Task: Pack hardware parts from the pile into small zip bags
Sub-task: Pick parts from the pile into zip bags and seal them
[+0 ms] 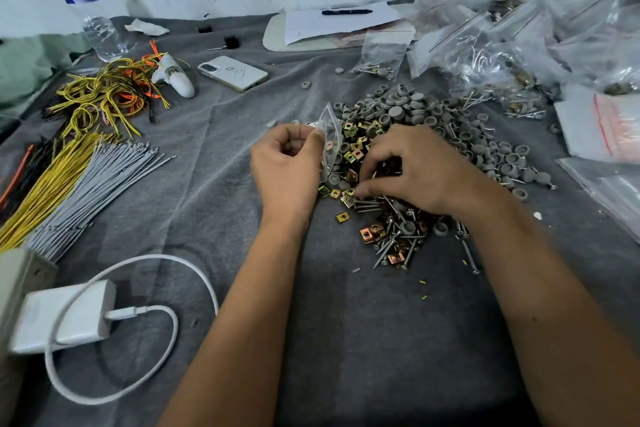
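Currently, picking step: right hand [412, 170] is curled into the pile [415, 163] on the counter [346, 340], fingertips closed on small parts; left hand [287, 163] pinches a small zip bag [329, 128] just beside. Next: parts to be dropped through the bag mouth.

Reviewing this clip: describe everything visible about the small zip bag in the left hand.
The small zip bag is clear, thin plastic, crinkled and glossy. The left hand pinches it near its top between thumb and fingertips, holding it roughly upright at the left edge of the hardware pile. At least one copper-coloured square part shows through its wall. Its lower end hangs against the pile. Whether the mouth is open is unclear.
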`<state>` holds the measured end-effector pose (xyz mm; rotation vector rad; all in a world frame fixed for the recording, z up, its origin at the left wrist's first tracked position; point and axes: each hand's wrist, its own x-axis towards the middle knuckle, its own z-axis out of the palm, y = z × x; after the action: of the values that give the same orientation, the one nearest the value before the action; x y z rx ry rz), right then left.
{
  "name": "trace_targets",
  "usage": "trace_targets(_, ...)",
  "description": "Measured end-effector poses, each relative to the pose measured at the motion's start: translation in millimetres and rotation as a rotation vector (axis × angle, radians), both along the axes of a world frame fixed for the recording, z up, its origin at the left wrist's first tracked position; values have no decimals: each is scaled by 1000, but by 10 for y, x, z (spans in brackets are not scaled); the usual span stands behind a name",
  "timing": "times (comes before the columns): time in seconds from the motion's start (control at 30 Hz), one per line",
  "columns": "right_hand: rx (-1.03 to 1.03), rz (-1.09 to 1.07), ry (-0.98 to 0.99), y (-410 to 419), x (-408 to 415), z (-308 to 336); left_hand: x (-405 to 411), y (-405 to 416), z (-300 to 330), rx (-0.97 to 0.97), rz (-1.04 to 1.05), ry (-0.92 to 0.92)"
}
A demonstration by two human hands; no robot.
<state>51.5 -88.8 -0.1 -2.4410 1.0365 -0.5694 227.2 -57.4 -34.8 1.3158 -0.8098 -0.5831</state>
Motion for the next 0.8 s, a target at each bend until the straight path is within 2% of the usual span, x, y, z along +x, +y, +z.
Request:
trace_targets(0.1,-10,-95,-322,-15,-20,-4,-9,12,2,-3,-42,-31)
trace_targets(0.17,-46,-137,-394,-22,-5,-8,-27,17,-6,2,-65,-75)
trace_targets(0.33,-71,-156,-355,-8,40,-53,-67,17,-16,0,-116,-276)
trace_targets(0.47,-102,-189,-419,13,94,-88,-127,35,-25,7,-143,-326)
trace_targets(0.63,-244,-212,-436,72,193,-109,-111,31,-1,-38,-165,-167)
trace_targets(0.7,-304,-173,-342,75,220,-135,-112,35,14,-46,-173,-85)
trace_targets(0.8,-217,-62,-160,73,256,-174,-87,29,18,-38,-108,-52)
